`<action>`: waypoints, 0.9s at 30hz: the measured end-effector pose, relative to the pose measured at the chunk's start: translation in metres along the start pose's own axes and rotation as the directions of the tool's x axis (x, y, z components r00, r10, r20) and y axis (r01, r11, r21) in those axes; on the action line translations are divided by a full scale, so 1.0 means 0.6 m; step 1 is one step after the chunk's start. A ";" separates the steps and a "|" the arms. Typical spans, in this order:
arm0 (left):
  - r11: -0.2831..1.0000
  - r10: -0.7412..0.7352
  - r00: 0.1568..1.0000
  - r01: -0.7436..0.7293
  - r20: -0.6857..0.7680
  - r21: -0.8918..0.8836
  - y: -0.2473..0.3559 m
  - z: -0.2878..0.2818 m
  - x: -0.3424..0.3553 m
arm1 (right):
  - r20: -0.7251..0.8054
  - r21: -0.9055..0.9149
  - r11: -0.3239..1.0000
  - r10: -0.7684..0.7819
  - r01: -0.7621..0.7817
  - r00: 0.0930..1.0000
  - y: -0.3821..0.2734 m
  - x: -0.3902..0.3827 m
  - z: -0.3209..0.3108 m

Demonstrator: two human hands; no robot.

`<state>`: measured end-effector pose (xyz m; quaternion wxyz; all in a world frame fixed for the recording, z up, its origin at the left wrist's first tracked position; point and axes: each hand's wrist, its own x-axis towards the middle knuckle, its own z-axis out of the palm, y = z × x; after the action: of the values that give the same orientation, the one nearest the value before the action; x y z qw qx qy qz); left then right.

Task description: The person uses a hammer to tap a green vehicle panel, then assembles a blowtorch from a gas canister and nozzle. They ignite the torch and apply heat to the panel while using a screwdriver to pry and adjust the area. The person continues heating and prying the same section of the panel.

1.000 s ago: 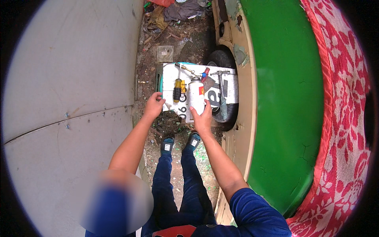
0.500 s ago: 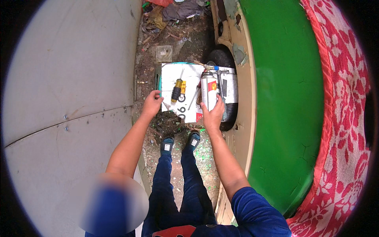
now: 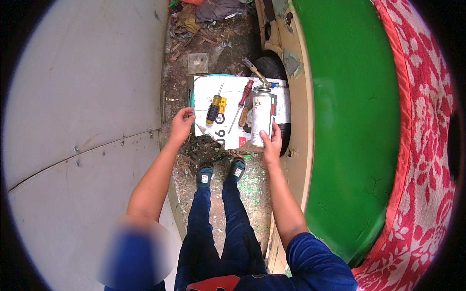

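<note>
My right hand (image 3: pixel 273 140) is wrapped round the lower part of a gas torch (image 3: pixel 262 114), a white canister with a brass burner head on top. The torch stands upright in the picture, its nozzle pointing up and to the left. The fingertips of my left hand (image 3: pixel 182 125) are pinched together at the left edge of a white board (image 3: pixel 206 89); a thin pale sliver seems to stick out from them, too small to name. On the board lie a yellow-and-black screwdriver (image 3: pixel 213 109), a yellow piece (image 3: pixel 222 105), a red-handled screwdriver (image 3: pixel 246 92) and a brown wooden-looking handle (image 3: pixel 243 117).
Behind the board is a black tyre (image 3: pixel 272 63). A grey panel wall (image 3: pixel 87 97) rises on the left; a green padded seat (image 3: pixel 349 121) with a red-and-white cloth (image 3: pixel 427 145) is on the right. Rags (image 3: pixel 218 10) and a clear plastic packet (image 3: pixel 198 63) lie on the dirt ground.
The torch has turned in my right hand and shifted slightly right and down; its burner now angles up-left, and the red-handled screwdriver shows more. My left hand has moved slightly left and up.
</note>
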<state>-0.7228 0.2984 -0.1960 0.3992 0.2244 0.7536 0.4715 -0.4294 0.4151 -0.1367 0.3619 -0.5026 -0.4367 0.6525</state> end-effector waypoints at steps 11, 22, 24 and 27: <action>0.976 -0.007 0.980 0.050 0.199 -0.211 0.079 -0.016 -0.041 | 0.464 0.189 0.886 0.299 -0.423 0.834 -0.040 0.021 -0.047; 0.803 -0.098 0.880 0.346 0.464 -0.486 0.067 -0.016 -0.090 | 0.731 0.021 0.590 0.542 -0.807 0.415 -0.012 0.068 -0.020; 0.748 -0.059 0.884 0.347 0.464 -0.565 0.059 -0.016 -0.094 | 0.730 -0.014 0.578 0.564 -0.816 0.386 0.005 0.080 -0.016; 0.696 -0.027 0.900 0.330 0.436 -0.638 0.052 -0.019 -0.105 | 0.592 -0.074 0.548 0.696 -0.833 0.406 0.000 0.084 0.007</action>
<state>-0.6964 0.2615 -0.1411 0.6415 0.0708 0.4415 0.6233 -0.4453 0.4602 -0.1534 -0.0685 -0.3857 -0.1600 0.9061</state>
